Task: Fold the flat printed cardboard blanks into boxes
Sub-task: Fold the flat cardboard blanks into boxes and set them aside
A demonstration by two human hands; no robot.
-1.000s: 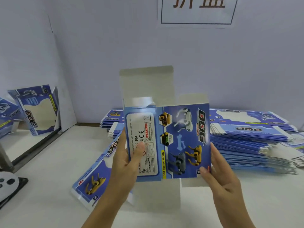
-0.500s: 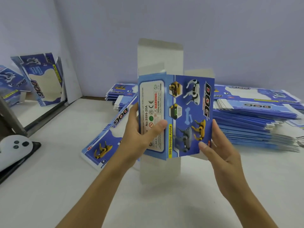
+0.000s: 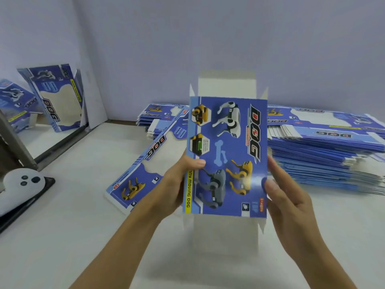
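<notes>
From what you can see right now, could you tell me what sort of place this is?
Probably a packaging workbench: a tall stack of flat printed blanks sits on a plain white table, and folded boxes stand at the left.

Held box [image 3: 227, 155]: blue, dog-printed, upright, white flaps open top and bottom.
Flat blanks [image 3: 325, 147]: stacked on bench, right.
Loose blank [image 3: 143, 170]: lying flat, left.
</notes>
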